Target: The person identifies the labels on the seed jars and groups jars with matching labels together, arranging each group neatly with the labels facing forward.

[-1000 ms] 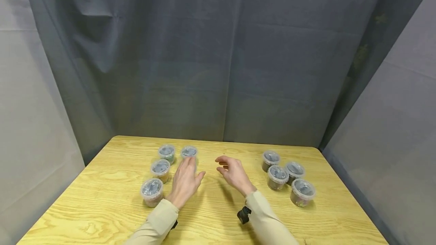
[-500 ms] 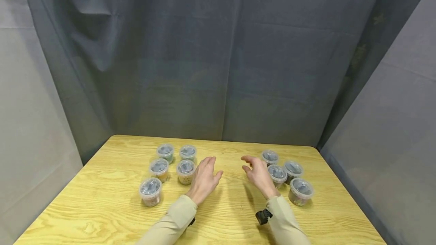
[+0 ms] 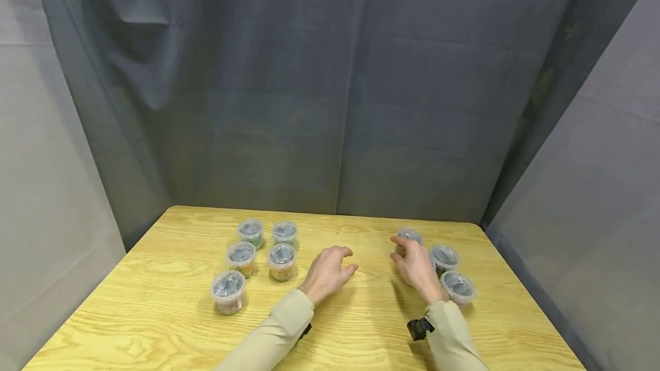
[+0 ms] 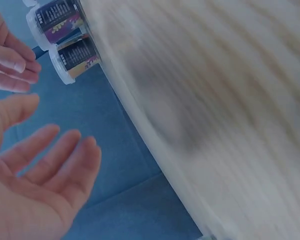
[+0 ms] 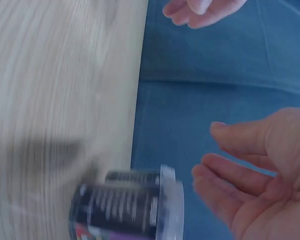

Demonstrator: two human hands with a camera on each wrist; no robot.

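Observation:
My left hand (image 3: 327, 273) hovers above the middle of the table, to the right of a lidded plastic tub (image 3: 281, 262) with pale contents. Its fingers are loosely bent with nothing in them, as the left wrist view shows of the same hand (image 4: 45, 180). My right hand (image 3: 416, 268) is over the right group of tubs and covers one of them in the head view. In the right wrist view this hand (image 5: 260, 175) has relaxed, empty fingers, apart from a dark-labelled tub (image 5: 122, 210). Around it stand a back tub (image 3: 409, 235), a side tub (image 3: 444, 257) and a front tub (image 3: 458, 286).
Left of my left hand are more clear-lidded tubs: a green one (image 3: 250, 232), a back one (image 3: 285, 232), an orange one (image 3: 240, 257) and a pinkish one (image 3: 228, 292). The wooden table (image 3: 350, 336) ends at a dark curtain (image 3: 268, 102).
Both hands have moved to the right. The left hand has come away from the tubs on the left, uncovering one. The right hand now covers a tub in the right group.

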